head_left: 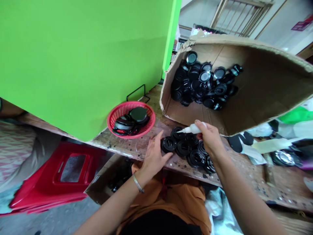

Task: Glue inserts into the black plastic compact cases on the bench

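A small white squeeze bottle with a pointed nozzle (193,129) is gripped in my right hand (209,135). Its tip points left, over a cluster of black round plastic parts (183,148) on the wooden workbench (173,163). My left hand (155,153) is open at the cluster's left side, thumb and fingers apart around the near side of one black ring-shaped part (168,144). Whether those fingers touch it I cannot tell. Several parts in the cluster look stacked, and my right hand hides some of them.
Behind the cluster, a pink basket (110,122) holds black round pieces. A tilted cardboard box (264,85) contains many black parts. A green panel (80,58) rises at left, near a red stool (51,182). Another box (102,186) sits below the bench edge.
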